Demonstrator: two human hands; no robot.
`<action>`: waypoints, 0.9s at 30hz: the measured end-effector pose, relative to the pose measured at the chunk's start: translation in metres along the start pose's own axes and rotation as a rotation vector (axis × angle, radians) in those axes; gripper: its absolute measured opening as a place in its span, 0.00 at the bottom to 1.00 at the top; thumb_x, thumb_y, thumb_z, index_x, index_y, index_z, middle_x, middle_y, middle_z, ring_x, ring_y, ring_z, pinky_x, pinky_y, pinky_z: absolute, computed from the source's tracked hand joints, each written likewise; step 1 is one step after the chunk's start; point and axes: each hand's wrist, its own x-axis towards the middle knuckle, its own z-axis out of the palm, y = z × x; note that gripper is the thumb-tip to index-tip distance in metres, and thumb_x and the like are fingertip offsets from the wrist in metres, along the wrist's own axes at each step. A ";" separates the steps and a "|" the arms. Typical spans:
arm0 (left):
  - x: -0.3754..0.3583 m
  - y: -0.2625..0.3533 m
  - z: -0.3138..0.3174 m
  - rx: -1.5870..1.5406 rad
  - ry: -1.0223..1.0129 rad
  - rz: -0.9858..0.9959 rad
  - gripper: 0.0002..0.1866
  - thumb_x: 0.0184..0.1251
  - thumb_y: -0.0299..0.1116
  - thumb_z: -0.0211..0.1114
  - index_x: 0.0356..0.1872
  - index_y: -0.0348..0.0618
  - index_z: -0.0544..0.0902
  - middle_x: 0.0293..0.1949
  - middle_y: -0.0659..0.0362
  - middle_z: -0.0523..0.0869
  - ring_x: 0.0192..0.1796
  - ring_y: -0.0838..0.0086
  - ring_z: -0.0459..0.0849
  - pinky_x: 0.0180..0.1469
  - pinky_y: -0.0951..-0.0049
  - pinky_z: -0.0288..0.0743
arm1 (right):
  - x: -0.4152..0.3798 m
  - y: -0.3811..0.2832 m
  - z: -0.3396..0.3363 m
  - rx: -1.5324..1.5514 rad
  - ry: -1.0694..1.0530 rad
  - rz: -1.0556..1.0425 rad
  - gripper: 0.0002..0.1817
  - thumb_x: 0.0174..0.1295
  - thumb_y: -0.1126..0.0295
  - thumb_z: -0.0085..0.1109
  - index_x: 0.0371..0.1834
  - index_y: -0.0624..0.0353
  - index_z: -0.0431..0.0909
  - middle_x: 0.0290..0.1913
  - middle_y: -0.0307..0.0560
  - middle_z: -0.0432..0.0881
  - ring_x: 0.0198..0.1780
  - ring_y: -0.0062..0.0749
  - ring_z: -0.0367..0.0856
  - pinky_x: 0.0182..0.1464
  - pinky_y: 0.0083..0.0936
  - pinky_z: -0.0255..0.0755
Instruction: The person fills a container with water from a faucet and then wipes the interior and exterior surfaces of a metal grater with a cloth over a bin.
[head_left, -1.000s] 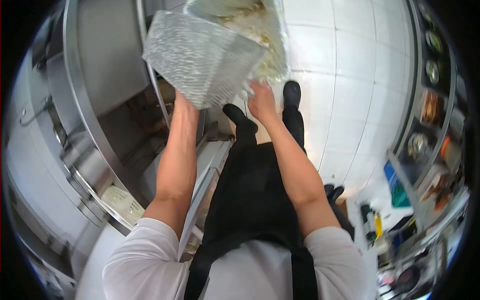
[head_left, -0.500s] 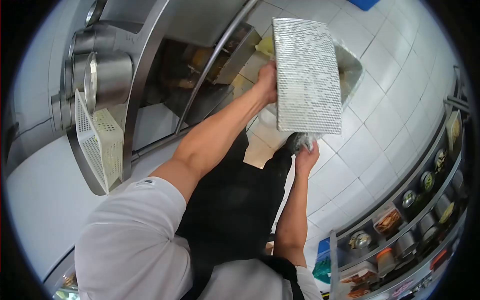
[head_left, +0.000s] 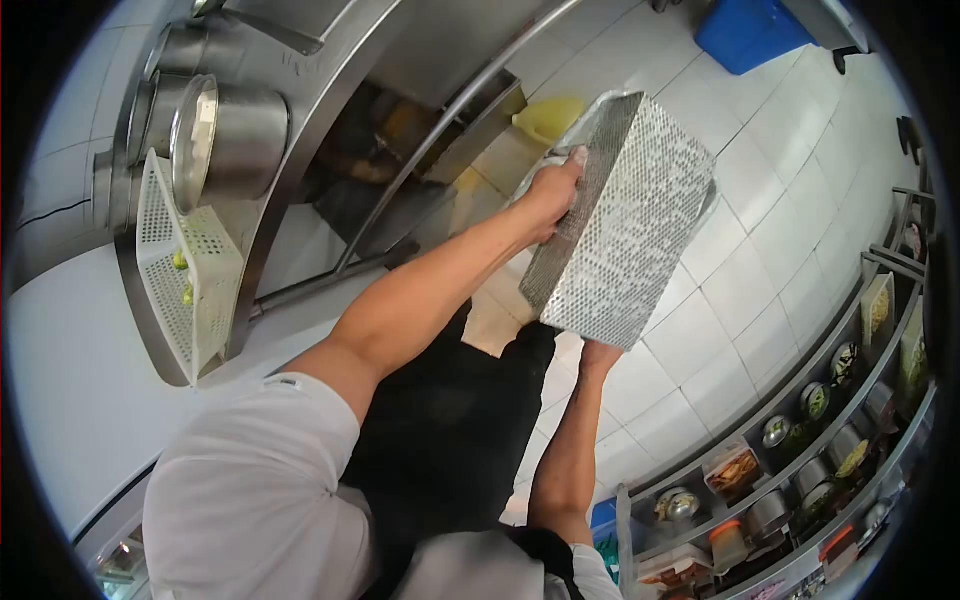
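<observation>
A rectangular silver-grey perforated basket [head_left: 640, 225] is tilted on its side, its outer faces toward me. My left hand [head_left: 557, 198] is closed on its left side. Behind the basket is a tub lined with clear plastic [head_left: 711, 204], of which only parts of the rim show; its contents are hidden. My right hand [head_left: 601, 356] is at the basket's lower end, its fingers hidden behind it. Beyond my left hand lies a yellow object [head_left: 548, 118] on the floor.
A steel counter with a rail [head_left: 440, 112] runs along the left, holding steel pots [head_left: 240, 140] and a white perforated basket [head_left: 215, 250]. A blue bin [head_left: 752, 36] stands on the tiled floor ahead. Shelves at right hold food containers [head_left: 735, 470].
The basket has turned and tipped, showing a second side, and now covers more of the tub. My right hand, earlier gripping clear plastic, has its fingers out of sight behind the basket.
</observation>
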 end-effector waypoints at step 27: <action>-0.013 0.044 -0.123 0.068 -0.219 0.088 0.22 0.77 0.43 0.57 0.58 0.34 0.79 0.52 0.56 0.86 0.51 0.71 0.84 0.58 0.70 0.76 | -0.040 0.117 0.096 0.042 -0.498 0.539 0.17 0.51 0.73 0.63 0.45 0.65 0.82 0.35 0.58 0.86 0.38 0.47 0.85 0.42 0.36 0.76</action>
